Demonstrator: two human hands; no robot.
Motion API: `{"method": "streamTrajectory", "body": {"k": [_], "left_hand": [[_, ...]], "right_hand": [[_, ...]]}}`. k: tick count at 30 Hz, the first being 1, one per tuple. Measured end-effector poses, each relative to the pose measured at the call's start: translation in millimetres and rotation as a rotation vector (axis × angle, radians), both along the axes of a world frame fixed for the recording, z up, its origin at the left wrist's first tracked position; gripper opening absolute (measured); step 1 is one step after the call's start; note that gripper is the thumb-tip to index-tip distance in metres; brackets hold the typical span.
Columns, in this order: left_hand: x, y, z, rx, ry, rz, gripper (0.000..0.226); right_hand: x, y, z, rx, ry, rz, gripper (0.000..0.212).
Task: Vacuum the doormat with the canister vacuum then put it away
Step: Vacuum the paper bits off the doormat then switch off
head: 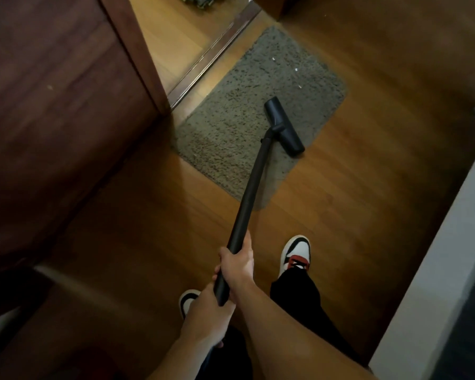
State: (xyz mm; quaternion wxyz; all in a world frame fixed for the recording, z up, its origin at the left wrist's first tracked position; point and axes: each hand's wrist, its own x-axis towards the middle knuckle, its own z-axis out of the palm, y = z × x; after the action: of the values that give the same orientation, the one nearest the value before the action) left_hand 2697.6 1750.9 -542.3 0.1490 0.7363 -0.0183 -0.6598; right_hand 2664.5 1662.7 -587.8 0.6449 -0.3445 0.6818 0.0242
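A grey shaggy doormat (pixel 261 105) lies on the wooden floor in front of a door threshold. A few small white scraps dot its far part. The black floor nozzle (pixel 284 127) of the vacuum rests on the mat's right side, its near end reaching the mat's edge. A long black wand (pixel 251 193) runs from the nozzle down to my hands. My right hand (pixel 237 263) grips the wand higher up. My left hand (pixel 206 311) holds the wand's lower end just below it. The canister itself is out of view.
A dark wooden door (pixel 55 119) stands open on the left, its edge near the mat's left corner. A metal threshold strip (pixel 211 56) crosses beyond the mat. A pale wall (pixel 433 283) runs along the right. My two sneakers (pixel 296 255) stand on the floor below the mat.
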Motion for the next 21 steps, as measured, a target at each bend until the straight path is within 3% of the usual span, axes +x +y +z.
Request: {"method": "streamTrajectory", "body": {"k": [10, 21], "left_hand": [[20, 0, -10, -0.042, 0.011, 0.066, 0.049], [-7, -104, -28, -0.052, -0.011, 0.062, 0.053]], "right_hand": [[20, -5, -17, -0.090, 0.001, 0.037, 0.082], [-6, -108, -37, -0.131, 0.039, 0.166, 0.077]]}}
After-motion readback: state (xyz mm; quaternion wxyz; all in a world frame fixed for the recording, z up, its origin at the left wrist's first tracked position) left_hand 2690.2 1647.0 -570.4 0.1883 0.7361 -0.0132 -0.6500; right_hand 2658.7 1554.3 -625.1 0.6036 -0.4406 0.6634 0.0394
